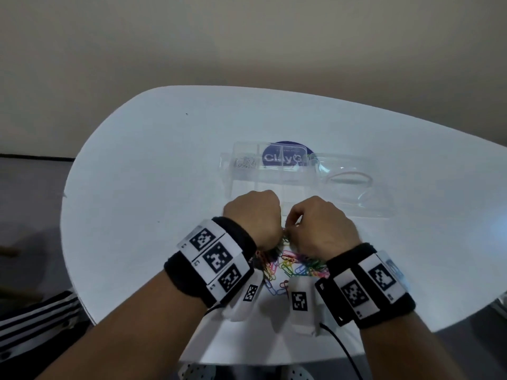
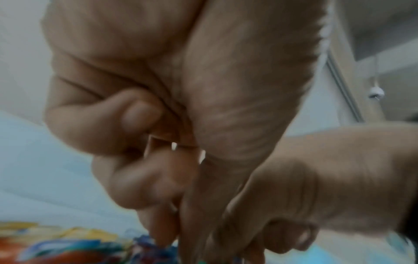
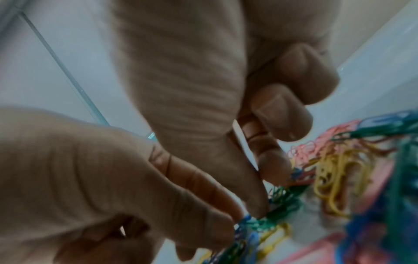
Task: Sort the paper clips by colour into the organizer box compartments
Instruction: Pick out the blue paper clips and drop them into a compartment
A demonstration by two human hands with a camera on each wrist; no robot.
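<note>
A tangled pile of coloured paper clips lies on the white table near me. Both hands meet over its far edge with fingers curled. My right hand pinches a cluster of green clips between thumb and fingers. Beside it, my left hand pinches blue and green clips joined to that same tangle. In the head view my left hand and right hand hide the pinched clips. Just beyond the hands stands the clear organizer box, and silver clips lie in its far-left compartment.
The box's clear lid lies open to the right with a rubber band on it. A blue round sticker shows through the box. A black cable runs off the table's near edge.
</note>
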